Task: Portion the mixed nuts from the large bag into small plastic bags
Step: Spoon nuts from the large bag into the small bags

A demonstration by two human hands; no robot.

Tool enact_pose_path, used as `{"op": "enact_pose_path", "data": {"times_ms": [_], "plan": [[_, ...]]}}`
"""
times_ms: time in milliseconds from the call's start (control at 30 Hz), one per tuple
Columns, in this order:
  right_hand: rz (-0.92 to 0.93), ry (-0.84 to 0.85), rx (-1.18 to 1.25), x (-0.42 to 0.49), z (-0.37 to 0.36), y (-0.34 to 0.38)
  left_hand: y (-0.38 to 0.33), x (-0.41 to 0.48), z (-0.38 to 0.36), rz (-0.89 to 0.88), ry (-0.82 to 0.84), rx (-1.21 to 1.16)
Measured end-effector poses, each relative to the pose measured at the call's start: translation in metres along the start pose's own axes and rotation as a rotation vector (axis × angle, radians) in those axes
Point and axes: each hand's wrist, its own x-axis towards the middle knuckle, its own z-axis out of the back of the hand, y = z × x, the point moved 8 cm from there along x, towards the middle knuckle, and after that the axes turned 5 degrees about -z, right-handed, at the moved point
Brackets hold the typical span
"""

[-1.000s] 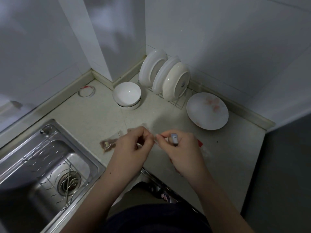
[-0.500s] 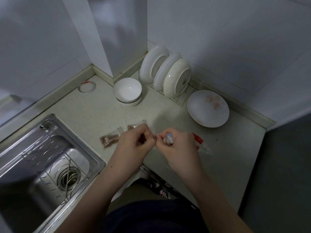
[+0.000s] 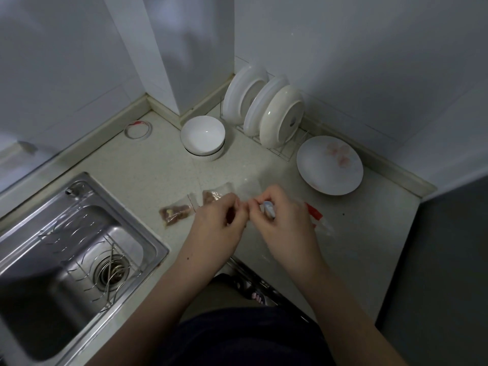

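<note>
Bag pinched by left hand, right hand — blurred.

**No legible text**

0 words, nos. or brand marks can be read. The red strip on the red-edged bag is too blurred (no letters show). The plate has a pink pattern only, no txt.

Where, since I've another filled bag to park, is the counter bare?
Bare: the strip between the sink and the stacked bowls, and the corner right of the red-striped bag, in front of the flowered plate. Crowded: around the left hand and right hand, pinching a clear bag beside two filled bags.
</note>
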Motion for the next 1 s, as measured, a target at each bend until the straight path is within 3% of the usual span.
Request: {"op": "enact_pose_path", "data": {"times_ms": [200,400,500,600,767,867,1000], "plan": [[0.027,0.130,-0.115,-0.001,-0.015,-0.002,0.002,-0.002,0.010,-0.012,-0.079,-0.031],[-0.156,-0.084,-0.189,0.000,0.005,-0.021,-0.003,0.000,0.019,-0.081,-0.098,0.320],[-0.165,-0.071,-0.073,0.002,0.004,-0.023,-0.012,-0.002,0.015,-0.164,-0.104,0.326],[-0.187,-0.038,0.093,0.004,0.003,-0.026,-0.015,-0.003,0.016,-0.247,-0.106,0.186],[-0.262,0.113,0.270,0.003,-0.010,-0.031,-0.013,-0.004,0.002,-0.393,0.092,0.185],[-0.243,0.164,0.295,0.002,-0.013,-0.028,-0.009,-0.002,-0.001,-0.377,0.143,0.256],[-0.241,0.166,0.293,0.005,-0.011,-0.030,-0.006,-0.001,0.008,-0.339,0.039,0.169]]}}
